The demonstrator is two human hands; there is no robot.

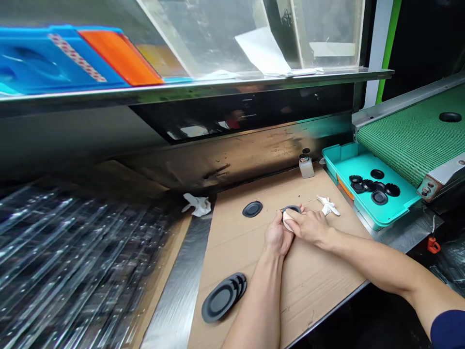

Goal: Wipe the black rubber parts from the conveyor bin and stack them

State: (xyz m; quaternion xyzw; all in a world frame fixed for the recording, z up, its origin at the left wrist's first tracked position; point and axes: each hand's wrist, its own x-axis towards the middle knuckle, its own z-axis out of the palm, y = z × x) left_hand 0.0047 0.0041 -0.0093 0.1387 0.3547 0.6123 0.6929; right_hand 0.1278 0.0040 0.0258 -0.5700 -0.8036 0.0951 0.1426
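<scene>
Over the cardboard sheet, my left hand holds a round black disc with its fingers around the edge. My right hand is closed on a small white cloth, which is pressed against that disc. Another black disc lies on the cardboard to the left of my hands. Nearer the front left, several overlapping black discs form a fanned stack. A crumpled white cloth lies just beyond my right hand.
A teal tray with several black parts sits at the right, below a green conveyor belt carrying one part. A small bottle stands at the back. Clear plastic trays fill the left. A metal shelf crosses above.
</scene>
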